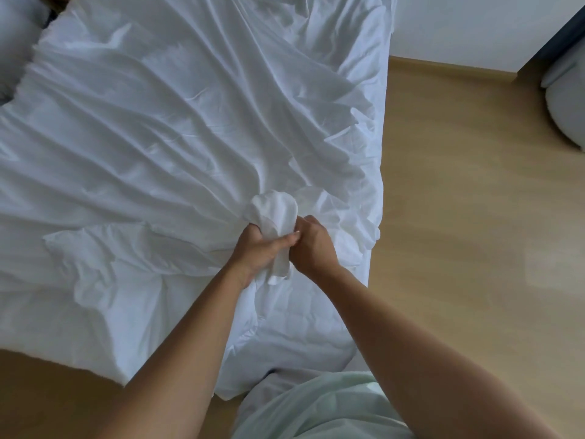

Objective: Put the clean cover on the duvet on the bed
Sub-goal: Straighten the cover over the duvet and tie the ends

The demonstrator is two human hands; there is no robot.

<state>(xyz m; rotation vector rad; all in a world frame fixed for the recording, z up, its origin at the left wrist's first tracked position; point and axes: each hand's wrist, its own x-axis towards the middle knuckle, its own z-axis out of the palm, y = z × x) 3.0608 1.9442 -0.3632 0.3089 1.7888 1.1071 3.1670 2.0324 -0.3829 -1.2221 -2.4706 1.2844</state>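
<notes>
Left forearm (190,343) and right forearm (427,337) bare, no sleeve over either from the 6 o'clock edge up to the left hand (258,248) and right hand (313,245) near centre. One short, pale nail (296,232) shows on the left hand. Loose pale mint-green garment (316,407), softly creased, at 6 o'clock between the arms.

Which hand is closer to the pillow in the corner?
Left. The left hand grips the bunched cover on the side toward the pillow; the right hand grips it just beyond, nearer the floor.
</notes>
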